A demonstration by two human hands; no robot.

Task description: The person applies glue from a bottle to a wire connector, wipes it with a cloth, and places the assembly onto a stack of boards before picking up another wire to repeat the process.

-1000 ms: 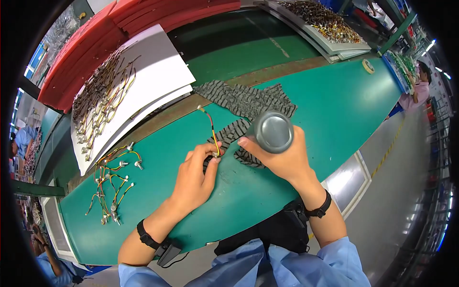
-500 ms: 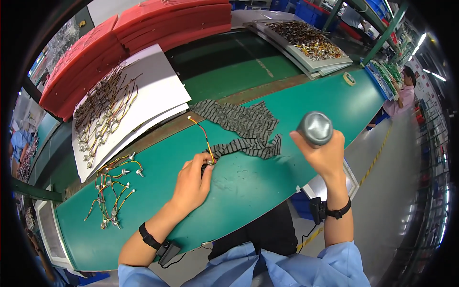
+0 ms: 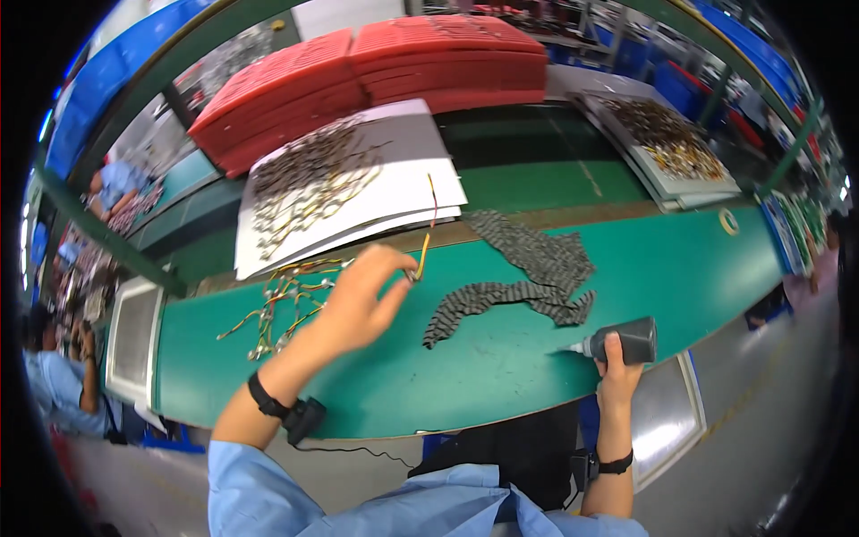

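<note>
My left hand (image 3: 362, 300) is closed, its fingertips pinching a small wired part (image 3: 424, 255) with thin red and yellow leads that stand up from it. What the fingertips cover of the part is hidden. My right hand (image 3: 616, 371) is wrapped round a dark grey squeeze bottle (image 3: 637, 340), which lies on its side in the grip, its narrow nozzle pointing left. Between the hands a grey-and-black striped cloth (image 3: 537, 255) lies crumpled on the green tabletop (image 3: 501, 376). Just left of my left hand is a loose heap of wired metal parts (image 3: 284, 304), partly covered by that arm.
White boards (image 3: 420, 134) carrying rows of wired parts stand behind the heap, with red foam stacks (image 3: 447, 72) beyond. More parts cover a board stack (image 3: 662, 134) at the far right, near a tape roll (image 3: 728, 222). A co-worker (image 3: 67, 376) sits at the left.
My right hand has tipped the bottle from nozzle-down to sideways. My left hand has lifted the wired part away from the cloth's end. The whole view has swung left.
</note>
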